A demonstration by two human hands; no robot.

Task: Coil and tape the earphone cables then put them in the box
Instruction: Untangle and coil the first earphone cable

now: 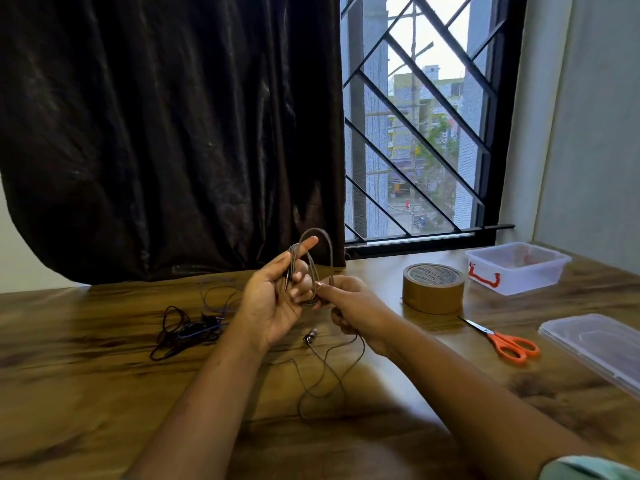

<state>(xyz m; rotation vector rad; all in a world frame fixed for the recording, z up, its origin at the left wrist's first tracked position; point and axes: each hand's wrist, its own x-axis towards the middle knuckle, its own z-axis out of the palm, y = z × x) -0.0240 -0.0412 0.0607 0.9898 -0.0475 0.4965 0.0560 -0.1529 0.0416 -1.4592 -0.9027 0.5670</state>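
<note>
A grey earphone cable [328, 252] is looped round the fingers of my left hand [273, 299], which is raised above the table with its forefinger pointing up. My right hand [353, 308] pinches the same cable just beside those loops. The cable's loose end trails down onto the table, where an earbud [309, 337] lies below my hands. A tangle of dark earphone cables [187, 332] sits on the table to the left. A roll of brown tape [433, 287] stands to the right. The clear plastic box [517, 268] with a red clasp is at the far right.
Orange-handled scissors [509, 344] lie right of the tape. The box's clear lid [595, 348] rests near the right edge of the wooden table [86, 375]. A dark curtain and a barred window stand behind the table.
</note>
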